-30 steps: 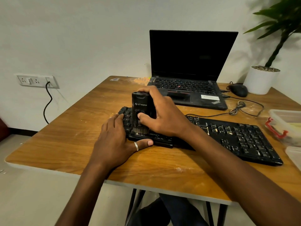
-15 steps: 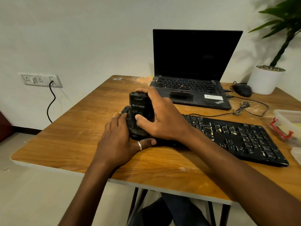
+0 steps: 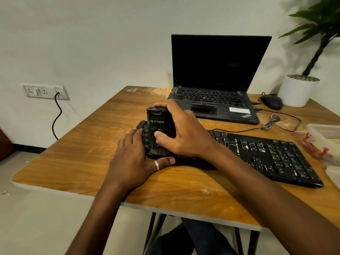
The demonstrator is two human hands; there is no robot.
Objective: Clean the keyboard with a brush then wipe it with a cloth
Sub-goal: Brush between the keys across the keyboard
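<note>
One wooden table (image 3: 73,153) with one black keyboard (image 3: 266,153), one brush (image 3: 158,122), one open laptop (image 3: 217,100), one mouse (image 3: 272,102), one potted plant (image 3: 298,91). Two plastic tubs: a red-clipped container (image 3: 325,133) and a plain container (image 3: 334,172). Two hands: left hand (image 3: 134,159), right hand (image 3: 184,137). One wall socket panel (image 3: 44,91).

- A black laptop (image 3: 217,85) stood open on the wooden table (image 3: 82,153) — its screen dark.
- A black mouse (image 3: 272,102) lay just right of the laptop.
- A white plant pot (image 3: 298,91) stood right of the laptop, past the mouse.
- A wall socket (image 3: 44,92) sat far left of the laptop.
</note>
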